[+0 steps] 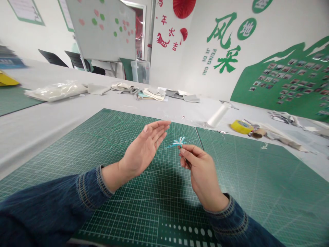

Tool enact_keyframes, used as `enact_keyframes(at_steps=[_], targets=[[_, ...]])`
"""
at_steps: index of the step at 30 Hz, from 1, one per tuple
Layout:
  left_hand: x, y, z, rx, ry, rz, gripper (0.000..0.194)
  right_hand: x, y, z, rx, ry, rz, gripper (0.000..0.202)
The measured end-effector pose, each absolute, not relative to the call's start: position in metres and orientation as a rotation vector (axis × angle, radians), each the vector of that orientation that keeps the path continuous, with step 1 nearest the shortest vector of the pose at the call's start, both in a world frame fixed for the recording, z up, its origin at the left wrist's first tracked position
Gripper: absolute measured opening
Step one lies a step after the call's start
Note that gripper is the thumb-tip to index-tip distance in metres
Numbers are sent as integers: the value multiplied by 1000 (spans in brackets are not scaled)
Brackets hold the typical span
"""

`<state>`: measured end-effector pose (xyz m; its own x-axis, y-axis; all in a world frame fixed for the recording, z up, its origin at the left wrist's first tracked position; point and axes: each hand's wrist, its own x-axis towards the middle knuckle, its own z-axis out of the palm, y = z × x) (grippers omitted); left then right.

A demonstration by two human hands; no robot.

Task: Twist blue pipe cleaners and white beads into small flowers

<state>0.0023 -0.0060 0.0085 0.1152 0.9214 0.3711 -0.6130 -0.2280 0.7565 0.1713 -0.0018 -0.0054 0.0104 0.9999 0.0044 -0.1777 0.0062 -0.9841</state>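
Between the thumb and fingers of my right hand [197, 164] is a small blue-and-white beaded ornament [180, 141], shaped like a flower or an insect. A thin blue strand sticks out from it to the left. My left hand [144, 147] is raised beside it, fingers stretched out and palm turned toward the ornament, holding nothing. A gap separates the left fingertips from the ornament. Both hands are above a green cutting mat [133, 206] with a white grid. Loose green threads [108, 139] lie on the mat to the left.
A second green mat [257, 164] adjoins on the right. Beyond lie a white roll [218, 115], yellow tape [241, 126] and fabric scraps [154, 93]. A clear plastic bag [58, 91] rests at the back left. Behind the table stand a whiteboard [102, 34] and chairs [74, 59].
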Motion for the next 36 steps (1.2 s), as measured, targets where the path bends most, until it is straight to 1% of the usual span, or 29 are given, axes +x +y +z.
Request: enact_keyframes(at_steps=[3, 8, 11, 15, 19, 20, 23, 25, 30, 33, 36], targets=[[0, -5, -1, 1371, 507, 1435, 55, 170, -3, -6, -1096, -1116, 1249, 11], [-6, -3, -9, 1777, 752, 1180, 62, 172, -4, -7, -1129, -1241, 1109, 9], [-7, -2, -8, 1859, 927, 1046, 57, 174, -5, -5, -1185, -1343, 964, 7], [-6, 0, -5, 1862, 1146, 995, 45, 176, -7, 0, -1208, -1479, 679, 8], [-6, 1, 1, 1916, 1277, 981, 43, 178, -7, 1, -1194, -1541, 537, 9], [-6, 1, 2, 1929, 1301, 982, 41, 178, -6, 1, -1195, -1537, 540, 9], [-5, -1, 4, 1903, 1387, 1006, 23, 178, -5, 0, -1213, -1473, 636, 7], [-2, -4, 3, 1838, 1396, 1012, 18, 178, -4, -2, -1216, -1395, 759, 6], [9, -15, -2, 1822, 1352, 973, 19, 180, 0, -5, -1159, -1212, 1007, 11], [13, -21, -5, 2061, 1381, 912, 22, 180, 2, -5, -1138, -1191, 1048, 12], [11, -25, -8, 2420, 1521, 878, 24, 180, 2, -4, -1195, -1274, 987, 11]])
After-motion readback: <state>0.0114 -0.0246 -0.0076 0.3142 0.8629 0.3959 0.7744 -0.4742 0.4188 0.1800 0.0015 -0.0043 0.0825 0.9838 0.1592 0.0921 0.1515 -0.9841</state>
